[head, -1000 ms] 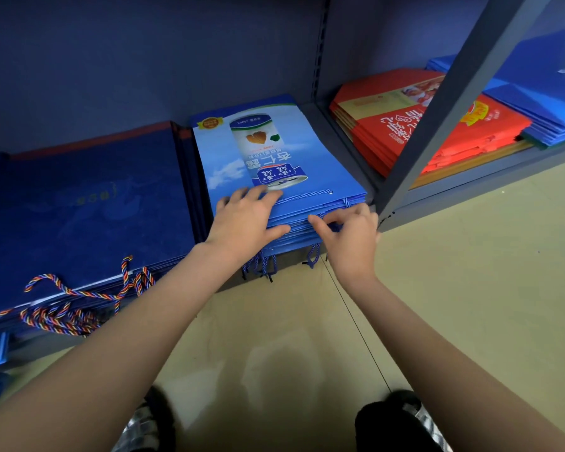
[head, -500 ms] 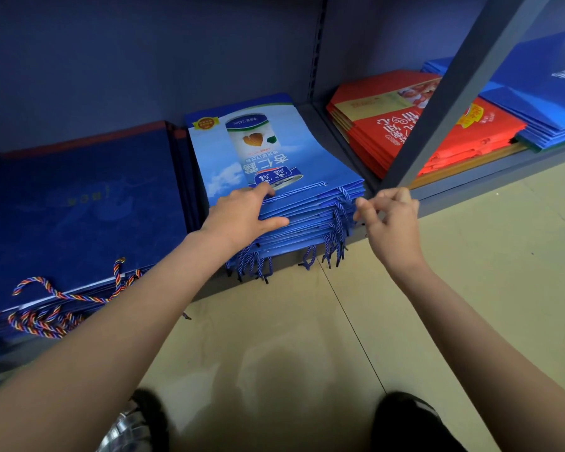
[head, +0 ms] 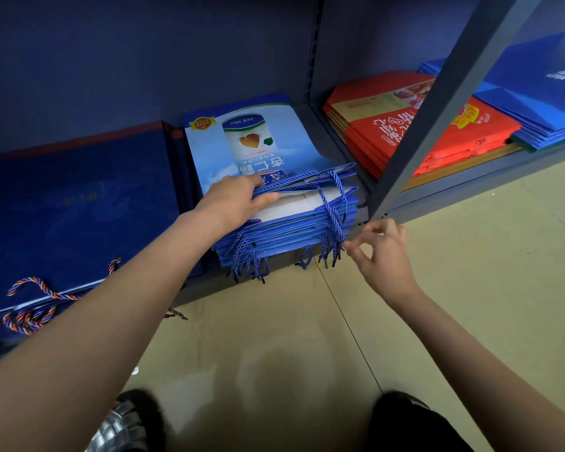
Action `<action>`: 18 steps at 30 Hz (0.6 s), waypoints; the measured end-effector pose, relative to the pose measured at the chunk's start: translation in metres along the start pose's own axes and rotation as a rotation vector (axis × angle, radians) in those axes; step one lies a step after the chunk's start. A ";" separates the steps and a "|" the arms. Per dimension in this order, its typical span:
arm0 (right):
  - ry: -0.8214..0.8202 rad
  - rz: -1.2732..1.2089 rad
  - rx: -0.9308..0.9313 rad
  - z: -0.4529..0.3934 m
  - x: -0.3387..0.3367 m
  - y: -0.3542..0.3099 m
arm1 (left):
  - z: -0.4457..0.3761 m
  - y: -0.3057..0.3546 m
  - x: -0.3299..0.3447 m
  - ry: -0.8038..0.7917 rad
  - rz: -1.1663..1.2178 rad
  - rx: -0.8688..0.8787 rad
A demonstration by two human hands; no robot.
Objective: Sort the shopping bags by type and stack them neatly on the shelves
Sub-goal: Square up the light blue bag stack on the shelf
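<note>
A stack of light blue shopping bags (head: 252, 148) printed with a can lies on the bottom shelf (head: 340, 138), its blue cord handles (head: 335, 210) hanging over the front. My left hand (head: 234, 199) grips the front edge of the top bags, fingers on top and thumb underneath, lifting them so a white inside shows. Just right of the stack's front corner is my right hand (head: 380, 252), its fingers loosely curled. Its index fingertip is at the hanging cord ends, and I see nothing held in it.
Dark navy bags (head: 75, 203) with multicoloured cord handles (head: 36, 305) lie to the left. Right of the slanted grey shelf post (head: 437, 102) lie red bags (head: 405, 125) and more blue bags (head: 542, 93). Beige floor lies in front, with my knees at the bottom.
My left hand has lifted the top bags' front edge. My right hand has dropped from the stack's right edge to its front corner, and the cord handles now hang over the front.
</note>
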State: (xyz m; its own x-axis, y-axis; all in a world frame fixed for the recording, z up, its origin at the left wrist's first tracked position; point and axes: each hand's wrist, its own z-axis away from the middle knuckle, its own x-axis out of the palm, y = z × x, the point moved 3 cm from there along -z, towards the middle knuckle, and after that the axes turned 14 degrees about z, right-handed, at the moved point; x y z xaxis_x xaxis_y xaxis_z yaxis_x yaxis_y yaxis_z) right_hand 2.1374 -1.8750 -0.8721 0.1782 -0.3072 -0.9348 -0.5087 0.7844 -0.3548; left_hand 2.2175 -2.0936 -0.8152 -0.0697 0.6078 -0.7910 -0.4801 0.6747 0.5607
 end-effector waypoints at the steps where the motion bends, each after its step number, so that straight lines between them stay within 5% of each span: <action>1: 0.018 0.003 0.014 -0.001 -0.002 0.001 | 0.001 -0.001 0.001 0.001 0.004 0.001; 8: 0.260 -0.182 0.094 -0.007 -0.017 -0.013 | 0.006 -0.003 0.011 -0.020 -0.091 0.029; 18: 0.319 -0.011 0.303 -0.030 0.005 -0.057 | 0.006 -0.002 0.014 0.000 -0.084 0.029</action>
State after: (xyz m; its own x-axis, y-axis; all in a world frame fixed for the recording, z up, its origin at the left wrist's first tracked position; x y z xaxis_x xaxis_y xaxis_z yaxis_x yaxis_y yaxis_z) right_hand 2.1419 -1.9380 -0.8564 -0.1109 -0.4298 -0.8961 -0.2297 0.8883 -0.3977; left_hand 2.2226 -2.0841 -0.8265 -0.0304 0.5484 -0.8356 -0.4589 0.7350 0.4991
